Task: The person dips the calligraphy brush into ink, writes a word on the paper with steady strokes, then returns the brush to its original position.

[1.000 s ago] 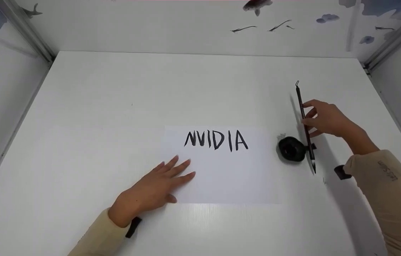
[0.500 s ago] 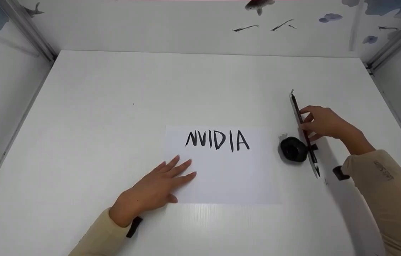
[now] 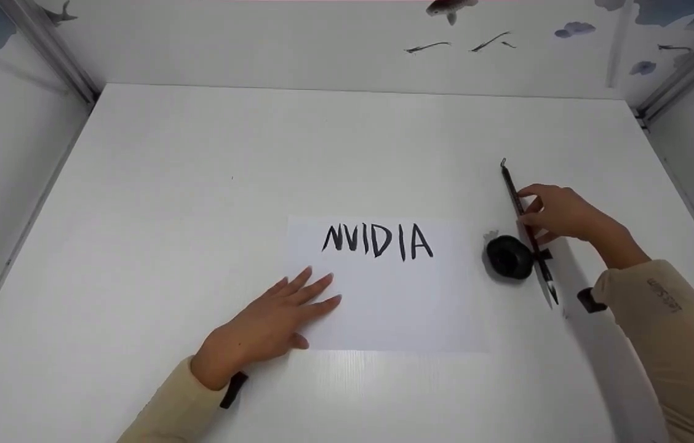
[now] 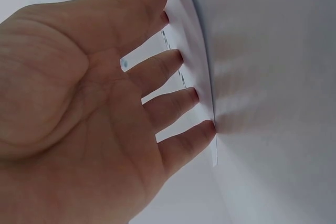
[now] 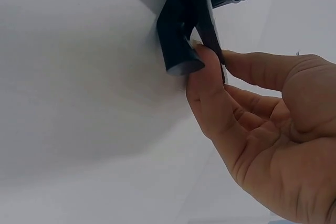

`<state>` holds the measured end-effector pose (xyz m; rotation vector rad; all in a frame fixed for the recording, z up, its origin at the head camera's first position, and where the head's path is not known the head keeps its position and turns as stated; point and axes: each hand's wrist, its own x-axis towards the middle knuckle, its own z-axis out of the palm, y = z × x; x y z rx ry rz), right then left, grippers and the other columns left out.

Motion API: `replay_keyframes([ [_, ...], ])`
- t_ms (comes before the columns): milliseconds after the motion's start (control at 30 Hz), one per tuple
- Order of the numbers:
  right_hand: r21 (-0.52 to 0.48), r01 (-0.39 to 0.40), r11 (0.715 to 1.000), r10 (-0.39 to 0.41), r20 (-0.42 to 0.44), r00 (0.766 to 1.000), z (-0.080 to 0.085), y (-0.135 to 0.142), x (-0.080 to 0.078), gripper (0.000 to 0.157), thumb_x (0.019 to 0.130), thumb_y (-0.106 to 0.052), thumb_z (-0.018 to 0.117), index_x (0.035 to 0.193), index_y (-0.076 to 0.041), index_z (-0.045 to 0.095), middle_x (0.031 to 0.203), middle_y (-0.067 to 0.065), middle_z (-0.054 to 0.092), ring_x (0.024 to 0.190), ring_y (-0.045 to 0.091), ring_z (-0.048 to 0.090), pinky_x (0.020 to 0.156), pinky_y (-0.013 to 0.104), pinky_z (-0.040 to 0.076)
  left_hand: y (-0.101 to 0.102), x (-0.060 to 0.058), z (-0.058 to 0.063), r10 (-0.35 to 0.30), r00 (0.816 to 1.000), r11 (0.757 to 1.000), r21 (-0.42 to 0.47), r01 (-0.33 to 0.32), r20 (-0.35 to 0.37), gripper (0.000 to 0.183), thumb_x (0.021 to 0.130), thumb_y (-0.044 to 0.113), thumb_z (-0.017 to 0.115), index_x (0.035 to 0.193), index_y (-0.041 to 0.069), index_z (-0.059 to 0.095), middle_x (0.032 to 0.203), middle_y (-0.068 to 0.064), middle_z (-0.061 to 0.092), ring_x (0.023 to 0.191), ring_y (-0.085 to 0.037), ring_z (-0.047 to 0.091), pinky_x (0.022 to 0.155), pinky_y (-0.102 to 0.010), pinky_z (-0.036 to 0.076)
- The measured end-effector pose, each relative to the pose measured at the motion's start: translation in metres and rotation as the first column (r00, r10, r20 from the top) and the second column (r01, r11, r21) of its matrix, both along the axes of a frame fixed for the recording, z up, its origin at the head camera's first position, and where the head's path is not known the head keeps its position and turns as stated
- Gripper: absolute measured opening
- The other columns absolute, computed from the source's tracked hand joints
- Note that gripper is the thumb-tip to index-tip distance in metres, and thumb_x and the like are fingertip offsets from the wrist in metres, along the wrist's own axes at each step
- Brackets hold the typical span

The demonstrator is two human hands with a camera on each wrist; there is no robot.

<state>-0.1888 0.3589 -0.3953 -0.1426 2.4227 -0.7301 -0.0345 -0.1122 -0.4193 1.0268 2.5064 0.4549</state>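
Note:
A calligraphy brush (image 3: 511,184) with a dark handle and black tip slants over the short stub handle of a black ink pot (image 3: 509,258), at the right in the head view. My right hand (image 3: 559,212) pinches the brush around its middle, between thumb and fingers. From the right wrist, the stub (image 5: 178,51) shows right beside the fingertips. My left hand (image 3: 261,326) rests with spread fingers on the lower left of a white paper sheet (image 3: 402,307). "NVIDIA" is brushed in black across its top. In the left wrist view the paper's edge (image 4: 191,40) bows up slightly under the fingers.
The white table (image 3: 261,147) stretches to a back wall (image 3: 261,46) decorated with painted fish and flowers. Panels stand at both sides. A small clear scrap (image 3: 491,234) lies behind the pot.
My right hand has lowered the brush toward the pot's stub. Its looped end has swung left and closer to me, its tip to the right. My left hand stays on the paper.

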Motion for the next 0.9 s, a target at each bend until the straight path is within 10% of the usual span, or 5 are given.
replay_keyframes([
  [600, 0.045, -0.023, 0.999, 0.024, -0.024, 0.999, 0.005, 0.003, 0.006, 0.061, 0.099, -0.018, 0.053, 0.146, 0.007, 0.023, 0.112, 0.029, 0.055, 0.088, 0.032, 0.065, 0.071, 0.042, 0.056, 0.002, -0.006, 0.0, -0.003, 1.0, 0.999, -0.032, 0.003, 0.024, 0.073, 0.085, 0.017, 0.072, 0.149, 0.018, 0.037, 0.158, -0.006, 0.018, 0.144, -0.031, 0.009, 0.114, -0.049, 0.017],
  [900, 0.115, -0.063, 0.991, 0.097, -0.317, 0.943, 0.03, -0.006, 0.036, 0.061, 0.101, -0.032, 0.047, 0.144, 0.006, 0.029, 0.123, 0.032, 0.05, 0.11, 0.046, 0.051, 0.085, 0.057, 0.043, -0.001, -0.005, 0.004, 0.013, 1.0, 0.999, 0.052, -0.013, -0.011, 0.068, 0.087, 0.025, 0.07, 0.148, 0.019, 0.04, 0.156, -0.009, 0.023, 0.144, -0.032, 0.013, 0.113, -0.052, 0.016],
])
